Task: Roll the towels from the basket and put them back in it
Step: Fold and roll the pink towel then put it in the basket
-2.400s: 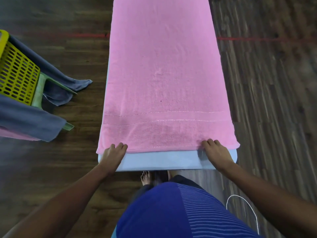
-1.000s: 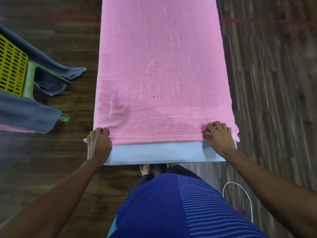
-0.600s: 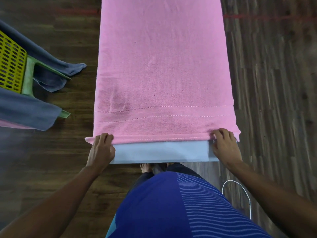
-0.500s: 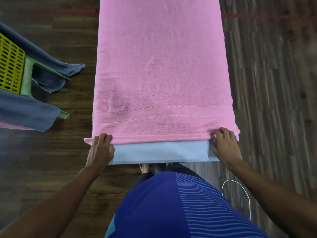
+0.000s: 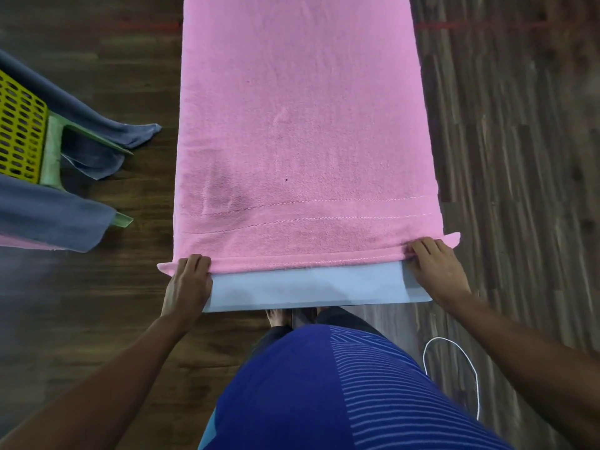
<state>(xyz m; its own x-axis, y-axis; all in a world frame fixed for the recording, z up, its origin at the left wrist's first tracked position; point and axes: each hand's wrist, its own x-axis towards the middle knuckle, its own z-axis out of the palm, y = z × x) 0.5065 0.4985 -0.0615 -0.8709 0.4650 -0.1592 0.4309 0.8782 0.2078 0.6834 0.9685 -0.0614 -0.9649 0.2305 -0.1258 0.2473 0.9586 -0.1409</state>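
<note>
left hand [image 5: 188,280]: fingers curled over hem of pink towel [image 5: 302,125], lower left; right hand [image 5: 435,267]: fingers curled over same hem, lower right

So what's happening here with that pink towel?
A person stands at a narrow light-blue surface with a pink towel spread flat along it. The left hand and right hand each grip a corner of the towel's near edge, which is turned over in a thin fold, the beginning of a roll. Off to the left is a yellow basket with grey-blue towels draped over it.
</note>
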